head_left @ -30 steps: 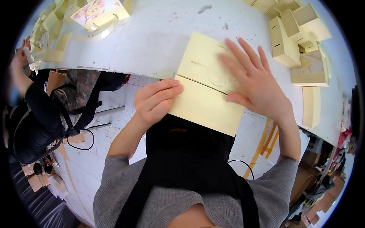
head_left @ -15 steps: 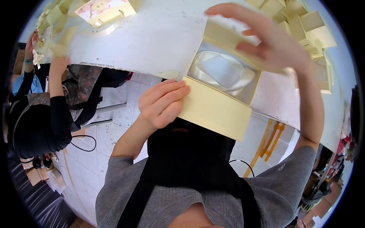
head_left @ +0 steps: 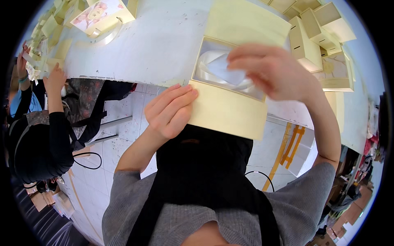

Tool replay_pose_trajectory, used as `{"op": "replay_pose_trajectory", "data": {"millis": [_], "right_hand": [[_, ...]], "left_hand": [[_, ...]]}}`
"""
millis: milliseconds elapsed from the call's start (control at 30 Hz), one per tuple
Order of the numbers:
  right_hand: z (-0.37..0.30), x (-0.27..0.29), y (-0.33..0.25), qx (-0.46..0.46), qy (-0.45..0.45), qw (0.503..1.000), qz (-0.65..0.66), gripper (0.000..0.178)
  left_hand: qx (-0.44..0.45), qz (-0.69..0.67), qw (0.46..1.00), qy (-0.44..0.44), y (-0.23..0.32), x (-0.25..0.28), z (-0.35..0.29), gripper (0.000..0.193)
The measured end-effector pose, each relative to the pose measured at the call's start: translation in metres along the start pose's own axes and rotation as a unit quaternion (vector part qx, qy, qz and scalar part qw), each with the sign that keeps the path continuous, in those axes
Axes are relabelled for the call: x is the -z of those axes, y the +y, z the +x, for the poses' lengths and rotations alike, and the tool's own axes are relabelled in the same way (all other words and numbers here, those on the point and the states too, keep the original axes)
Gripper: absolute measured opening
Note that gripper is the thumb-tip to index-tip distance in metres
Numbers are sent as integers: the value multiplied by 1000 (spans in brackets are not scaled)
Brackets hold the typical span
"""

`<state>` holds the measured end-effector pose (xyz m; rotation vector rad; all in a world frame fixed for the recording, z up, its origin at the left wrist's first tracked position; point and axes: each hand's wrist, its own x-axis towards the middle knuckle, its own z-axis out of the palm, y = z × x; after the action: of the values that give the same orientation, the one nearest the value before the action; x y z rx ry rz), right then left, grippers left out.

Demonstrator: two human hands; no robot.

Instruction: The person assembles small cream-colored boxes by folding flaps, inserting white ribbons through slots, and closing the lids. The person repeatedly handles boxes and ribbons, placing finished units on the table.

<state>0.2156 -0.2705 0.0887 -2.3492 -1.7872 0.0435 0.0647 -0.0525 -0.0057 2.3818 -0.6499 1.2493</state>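
Note:
A cream cardboard box is tipped toward me at the table's near edge, with its lid folded back on the far side. Coiled white satin ribbon lies inside, under a pale bluish-white flat piece whose kind I cannot make out. My left hand grips the box's left near corner, fingers pressed together on its wall. Over the right part of the opening, my right hand is smeared by motion. Its fingertips reach the pale piece; whether they pinch it cannot be told.
Several cream boxes are stacked at the far right of the white table. A flower-printed box with a ribbon handle stands at the far left. On the left, a co-worker in dark sleeves handles cream pieces.
My right hand has come down and left from above the lid into the box opening. The lid now lies further back in view. My left hand keeps its grip on the box.

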Motion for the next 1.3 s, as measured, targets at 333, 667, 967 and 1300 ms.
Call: {"op": "replay_pose_trajectory", "data": {"millis": [333,667,967,1300], "right_hand": [[31,56,-15,-10,128,958,256,9],[-56,129,76,-3,222,659,719,11],[-65,90,105,-40,200,303,931,25],[61,39,23,-229,452,573,644,10]], "left_hand": [[259,-328,908,19,-24,19,114,22],[204,-710,669,-76,-140,67,175,33],[425,-433,773,184,-148,52,154,24],[412,-526,700,-253,-38,-49,165,23]]}}
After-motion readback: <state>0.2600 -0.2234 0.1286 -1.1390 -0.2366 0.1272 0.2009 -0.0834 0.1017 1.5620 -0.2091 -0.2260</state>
